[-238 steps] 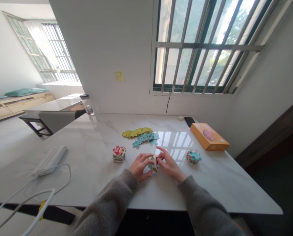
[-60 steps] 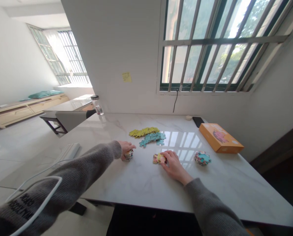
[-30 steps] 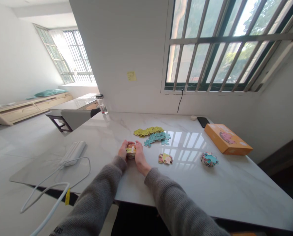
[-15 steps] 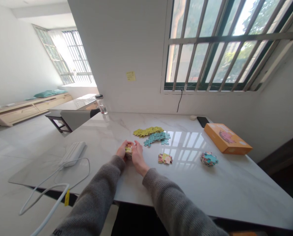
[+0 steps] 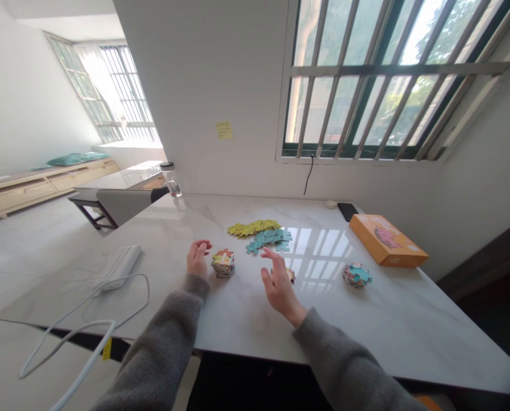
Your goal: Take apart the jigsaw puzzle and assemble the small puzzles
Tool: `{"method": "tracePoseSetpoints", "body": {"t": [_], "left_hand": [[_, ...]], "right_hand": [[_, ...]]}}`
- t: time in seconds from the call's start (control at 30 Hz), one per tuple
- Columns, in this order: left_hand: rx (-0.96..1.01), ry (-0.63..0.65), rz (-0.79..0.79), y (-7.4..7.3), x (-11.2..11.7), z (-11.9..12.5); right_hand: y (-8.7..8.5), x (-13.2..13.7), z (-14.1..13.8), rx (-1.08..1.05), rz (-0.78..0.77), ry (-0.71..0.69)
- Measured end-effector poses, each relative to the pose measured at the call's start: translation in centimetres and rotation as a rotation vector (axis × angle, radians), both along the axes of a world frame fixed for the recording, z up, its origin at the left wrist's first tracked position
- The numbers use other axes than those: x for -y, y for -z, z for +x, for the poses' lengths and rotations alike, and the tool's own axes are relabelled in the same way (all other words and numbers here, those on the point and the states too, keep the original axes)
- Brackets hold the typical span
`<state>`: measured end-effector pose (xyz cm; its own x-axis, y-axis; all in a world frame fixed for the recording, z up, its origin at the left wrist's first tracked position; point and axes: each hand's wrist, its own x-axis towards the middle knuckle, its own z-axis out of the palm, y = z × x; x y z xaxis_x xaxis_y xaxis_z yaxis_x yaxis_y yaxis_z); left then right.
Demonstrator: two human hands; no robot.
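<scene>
A small stack of colourful puzzle pieces (image 5: 223, 264) stands on the white marble table (image 5: 246, 319). My left hand (image 5: 197, 258) hovers just left of the stack, fingers loosely curled and holding nothing. My right hand (image 5: 278, 282) is open with fingers spread, in front of a few joined puzzle pieces (image 5: 289, 275) that it partly hides. Neither hand touches the stack.
Yellow pieces (image 5: 251, 228) and teal pieces (image 5: 269, 240) lie spread farther back. Another small pile of pieces (image 5: 356, 274) sits at the right, with an orange box (image 5: 386, 240) and a black phone (image 5: 348, 211) behind it. A white device with cable (image 5: 116, 266) lies left; a bottle (image 5: 171, 180) stands far left.
Both hands have let go of the stack of pieces. The left has drawn a little to the left; the right has swung over towards the joined pieces.
</scene>
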<state>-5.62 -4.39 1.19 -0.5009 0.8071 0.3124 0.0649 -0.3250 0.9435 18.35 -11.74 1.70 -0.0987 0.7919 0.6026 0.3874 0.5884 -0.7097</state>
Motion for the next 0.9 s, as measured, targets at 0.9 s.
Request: {"method": "tracePoseSetpoints", "body": {"t": [0.9], "left_hand": [[-1.067,0.663,0.252,3.5,3.3,13.4]], "right_hand": [[2.1,-0.9,9.5,0.529,0.048,0.042]]}}
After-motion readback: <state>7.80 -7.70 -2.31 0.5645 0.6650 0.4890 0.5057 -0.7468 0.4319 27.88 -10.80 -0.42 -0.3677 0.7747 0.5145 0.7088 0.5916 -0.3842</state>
